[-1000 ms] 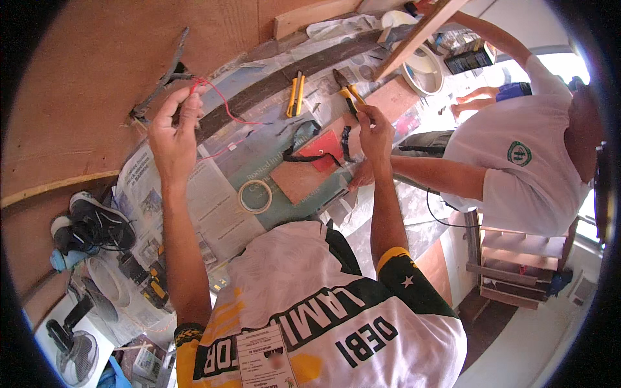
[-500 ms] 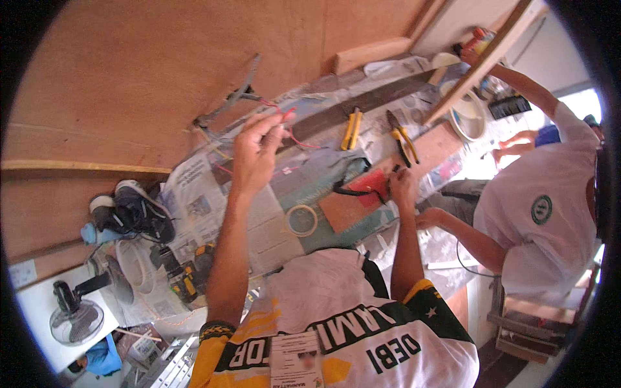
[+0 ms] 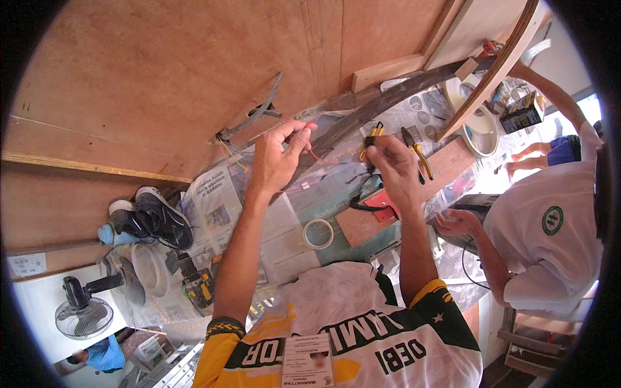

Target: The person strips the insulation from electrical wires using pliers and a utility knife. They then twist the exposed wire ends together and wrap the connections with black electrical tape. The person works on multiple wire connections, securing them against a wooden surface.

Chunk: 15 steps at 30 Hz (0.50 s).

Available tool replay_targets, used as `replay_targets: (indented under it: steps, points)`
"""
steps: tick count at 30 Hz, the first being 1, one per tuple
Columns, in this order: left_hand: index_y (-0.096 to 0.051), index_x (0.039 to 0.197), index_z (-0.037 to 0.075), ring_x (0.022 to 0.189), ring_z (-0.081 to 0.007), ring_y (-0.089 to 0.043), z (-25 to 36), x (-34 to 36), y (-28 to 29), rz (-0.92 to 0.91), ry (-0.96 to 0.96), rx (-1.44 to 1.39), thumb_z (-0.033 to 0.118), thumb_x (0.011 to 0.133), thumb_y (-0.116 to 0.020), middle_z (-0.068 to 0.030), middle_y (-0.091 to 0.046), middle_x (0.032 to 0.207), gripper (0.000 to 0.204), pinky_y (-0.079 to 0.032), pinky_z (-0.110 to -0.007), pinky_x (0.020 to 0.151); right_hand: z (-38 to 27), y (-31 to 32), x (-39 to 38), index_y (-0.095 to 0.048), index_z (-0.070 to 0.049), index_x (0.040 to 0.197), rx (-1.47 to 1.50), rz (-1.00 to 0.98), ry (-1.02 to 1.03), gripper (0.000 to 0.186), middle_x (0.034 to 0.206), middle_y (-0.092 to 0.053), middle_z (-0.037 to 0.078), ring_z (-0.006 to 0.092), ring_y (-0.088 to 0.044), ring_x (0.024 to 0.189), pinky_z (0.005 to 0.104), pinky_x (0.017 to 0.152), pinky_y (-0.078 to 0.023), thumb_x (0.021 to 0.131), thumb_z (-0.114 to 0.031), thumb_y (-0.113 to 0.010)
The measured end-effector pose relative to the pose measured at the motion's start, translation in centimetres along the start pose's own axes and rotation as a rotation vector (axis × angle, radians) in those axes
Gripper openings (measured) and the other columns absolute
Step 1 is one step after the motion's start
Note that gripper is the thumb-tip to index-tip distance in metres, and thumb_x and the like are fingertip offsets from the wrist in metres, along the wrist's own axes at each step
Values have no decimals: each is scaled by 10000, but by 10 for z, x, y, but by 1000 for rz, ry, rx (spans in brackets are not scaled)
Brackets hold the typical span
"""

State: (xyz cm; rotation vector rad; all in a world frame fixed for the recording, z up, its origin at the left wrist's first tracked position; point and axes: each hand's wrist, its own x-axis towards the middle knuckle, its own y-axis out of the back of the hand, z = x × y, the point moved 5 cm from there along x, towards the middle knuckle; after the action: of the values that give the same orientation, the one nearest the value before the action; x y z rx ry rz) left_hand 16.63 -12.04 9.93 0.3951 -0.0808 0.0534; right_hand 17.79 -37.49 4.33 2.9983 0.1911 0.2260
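My left hand is raised by the wooden panel, thumb and fingers pinched on a thin red wire. The wire comes from a grey cable at a hole in the panel. To the right, my right hand is closed on a small black object whose kind I cannot make out. Behind that hand is a yellow-handled tool, partly hidden. Yellow-handled pliers lie just right of it. Below, a black strap-like piece lies against a red piece on a brown board.
Newspaper covers the work surface, with a pale ring on it. Dark shoes, a drill and a fan are at left. A curved wooden rib crosses the upper right. A co-worker in white is at right.
My right hand has risen toward my left hand from beside the red piece, now with the small black object in its fingers. My left hand keeps its pinch on the red wire.
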Motion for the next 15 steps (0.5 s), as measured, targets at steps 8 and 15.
replay_targets:
  steps: [8,15]
  points:
    - [-681,1152,15,819,-158,-721,-2,-11,-6,117,-30,128,113,1014,-688,-90,-753,861,169,-560,-330,763,-31,-60,11,-682,19,1006,85,-52,-110,201,750,-608,-3,83,-516,696,286,629,-433,1018,-180,-706]
    - [-633,1174,73,876,-316,-754,-4,-22,-10,180,-243,158,26,954,-708,-142,-753,1001,237,-579,-420,763,-23,-78,15,-727,35,937,10,-56,-207,251,729,-661,29,91,-568,680,294,619,-461,965,-213,-695]
